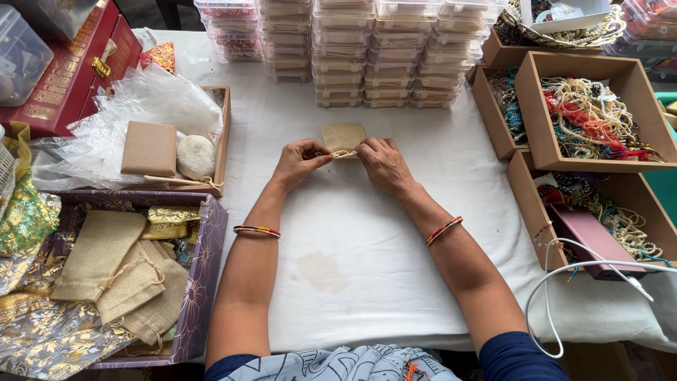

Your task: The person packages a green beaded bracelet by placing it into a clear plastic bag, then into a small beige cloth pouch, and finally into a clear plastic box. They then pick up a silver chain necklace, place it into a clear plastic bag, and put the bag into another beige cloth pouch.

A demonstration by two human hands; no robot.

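Observation:
A small tan burlap pouch (343, 136) lies on the white tablecloth (352, 233) in the middle of the table. My left hand (300, 161) pinches its pale drawstring (344, 153) from the left. My right hand (384, 164) pinches the same cord from the right, at the pouch's near edge. Both wrists wear red and gold bangles.
A purple box (204, 275) at left holds several burlap and gold pouches. Behind it a wooden tray (224, 134) carries plastic bags, a tan packet and a round pale stone. Stacked clear plastic cases (367, 53) stand at the back. Cardboard boxes of beaded jewellery (589, 116) sit at right, with a white cable (564, 282).

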